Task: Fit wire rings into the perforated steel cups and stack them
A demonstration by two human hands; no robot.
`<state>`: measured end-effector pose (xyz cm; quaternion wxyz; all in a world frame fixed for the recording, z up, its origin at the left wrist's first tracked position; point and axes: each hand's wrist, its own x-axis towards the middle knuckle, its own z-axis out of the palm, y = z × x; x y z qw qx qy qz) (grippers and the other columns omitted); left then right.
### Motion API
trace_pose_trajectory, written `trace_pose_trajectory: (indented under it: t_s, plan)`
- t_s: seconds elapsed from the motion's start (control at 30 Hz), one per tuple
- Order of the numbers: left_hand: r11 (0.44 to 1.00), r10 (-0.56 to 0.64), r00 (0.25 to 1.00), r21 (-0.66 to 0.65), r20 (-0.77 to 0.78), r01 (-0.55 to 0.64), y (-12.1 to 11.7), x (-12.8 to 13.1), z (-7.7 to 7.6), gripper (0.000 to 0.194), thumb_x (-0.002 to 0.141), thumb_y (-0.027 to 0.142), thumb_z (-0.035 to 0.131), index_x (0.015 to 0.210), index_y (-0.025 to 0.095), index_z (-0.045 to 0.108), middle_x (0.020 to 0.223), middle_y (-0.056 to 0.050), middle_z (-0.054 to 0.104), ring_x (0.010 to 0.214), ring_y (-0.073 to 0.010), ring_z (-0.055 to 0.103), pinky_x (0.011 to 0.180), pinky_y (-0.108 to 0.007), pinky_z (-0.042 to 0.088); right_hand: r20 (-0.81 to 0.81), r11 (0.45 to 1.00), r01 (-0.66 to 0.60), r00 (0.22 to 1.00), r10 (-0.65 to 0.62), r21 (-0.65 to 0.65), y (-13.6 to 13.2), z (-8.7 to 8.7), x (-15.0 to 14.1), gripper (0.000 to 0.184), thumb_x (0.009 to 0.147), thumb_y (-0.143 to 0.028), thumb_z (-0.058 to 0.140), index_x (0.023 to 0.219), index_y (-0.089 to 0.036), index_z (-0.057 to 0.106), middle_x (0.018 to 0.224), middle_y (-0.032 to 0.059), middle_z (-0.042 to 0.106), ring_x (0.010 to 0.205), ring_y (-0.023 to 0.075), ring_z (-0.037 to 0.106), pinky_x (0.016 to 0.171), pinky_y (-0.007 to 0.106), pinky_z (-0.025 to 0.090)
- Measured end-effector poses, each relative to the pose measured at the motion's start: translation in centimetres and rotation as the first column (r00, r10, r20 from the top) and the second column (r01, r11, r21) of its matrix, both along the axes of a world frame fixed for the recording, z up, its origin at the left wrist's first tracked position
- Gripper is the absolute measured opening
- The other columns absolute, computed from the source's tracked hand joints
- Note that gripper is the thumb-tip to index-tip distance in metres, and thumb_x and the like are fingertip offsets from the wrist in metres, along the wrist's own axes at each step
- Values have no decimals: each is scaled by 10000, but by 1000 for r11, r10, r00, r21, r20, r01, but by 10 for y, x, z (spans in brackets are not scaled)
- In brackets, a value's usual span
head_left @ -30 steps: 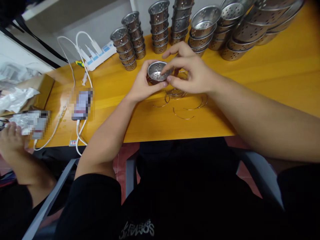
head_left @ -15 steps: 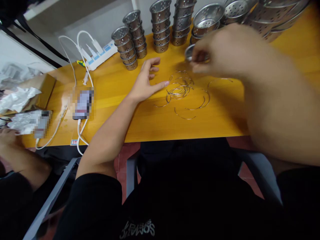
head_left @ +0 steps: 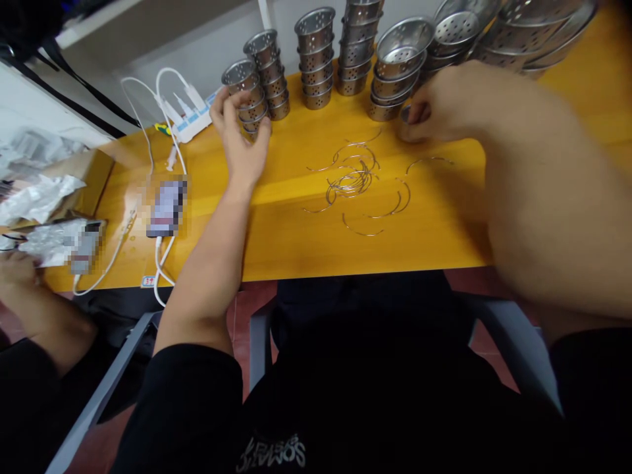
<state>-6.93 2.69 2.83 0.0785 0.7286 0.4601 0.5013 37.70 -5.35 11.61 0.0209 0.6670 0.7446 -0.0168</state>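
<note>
My left hand [head_left: 240,135] is open, thumb and fingers spread around the front of the leftmost stack of perforated metal cups [head_left: 241,72]. Whether its fingertips touch the cups I cannot tell. My right hand [head_left: 447,105] is closed, its thumb and fingers pinched on a small grey metal piece [head_left: 405,114] that is mostly hidden. It is close to the right side of a stack of wider perforated metal cups [head_left: 399,66]. Between my hands, a loose tangle of thin curved metal wires [head_left: 353,179] lies on the yellow table [head_left: 296,247].
More perforated cup stacks [head_left: 316,59] line the back, with larger perforated bowls [head_left: 523,39] at the right. To the left are a white power strip [head_left: 195,122], a cabled phone [head_left: 168,205], a carton [head_left: 93,174], and another person's hand [head_left: 18,266].
My left hand has moved left and up, from beside the wires to the leftmost cup stack. My right hand has shifted slightly right, and the metal piece in it shows less.
</note>
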Motion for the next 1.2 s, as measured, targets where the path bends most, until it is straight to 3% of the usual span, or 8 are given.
trace_pose_trajectory:
  t_s: [0.1,0.23,0.4,0.6,0.73,0.87,1.03,1.2]
  plan:
    - [998,40,998,-51,47,-38,24,-22,-15,1065,958,1161,705,1784,537,454,2005,-4,518,1981,-250,228,1577,-745,281,-19,999,33,999,-33,-7,-3,0,-1,153,1072,-345,1037,1131,-274,915,1162,143,939,983,362,859,814,446,568]
    - [983,-48,998,-177,-29,42,54,-36,-41,1125,1006,1185,622,1897,528,420,2022,15,581,2084,-135,-80,1694,-650,99,-120,989,97,989,-84,110,-18,10,-9,309,1154,-582,947,1073,-292,880,1122,167,914,1072,414,865,848,488,610]
    - [959,-38,999,-281,29,44,76,-38,-64,1484,796,1339,671,1948,472,316,2107,-32,482,2077,-297,165,1696,-680,173,-223,963,106,974,-50,248,-33,18,-27,268,1158,-539,858,1053,-292,849,1121,201,918,1221,483,882,1042,596,688]
    - [931,100,995,-353,7,-91,69,-43,-58,1527,733,1414,605,1854,390,444,1669,-72,791,1716,-311,595,1565,-678,418,-291,966,2,954,76,259,-31,10,-30,272,1122,-574,775,961,-363,718,968,136,864,1159,483,863,1064,618,692]
    - [934,199,980,-308,19,-183,63,-36,-50,1628,629,1472,514,1801,344,461,1726,-71,753,1734,-265,515,1561,-656,385,-308,966,-1,948,84,260,-30,7,-30,253,1113,-567,757,965,-372,692,1036,142,880,1184,471,862,1081,594,679]
    - [937,-17,992,-343,125,59,55,-20,-42,1412,643,1381,759,1673,431,586,1769,-87,764,1965,-390,359,1653,-745,227,-313,969,-37,943,115,244,-27,3,-31,252,1131,-587,757,1005,-372,718,1126,128,920,1186,431,866,1126,582,671]
    - [893,6,993,-446,-119,-59,46,-21,-36,1421,824,1414,356,1804,387,432,1612,-39,804,1735,-269,507,1580,-718,320,-317,968,-93,934,166,231,-22,-1,-29,252,1113,-590,766,995,-377,703,1173,108,944,1165,412,863,1123,572,670]
    - [923,-36,988,-375,148,90,65,-24,-56,1608,562,1359,846,1831,444,472,1940,-121,643,1976,-451,372,1637,-776,307,-349,961,-111,916,199,255,-24,-2,-32,246,1096,-560,750,961,-381,649,1112,96,915,1099,416,839,1087,574,654]
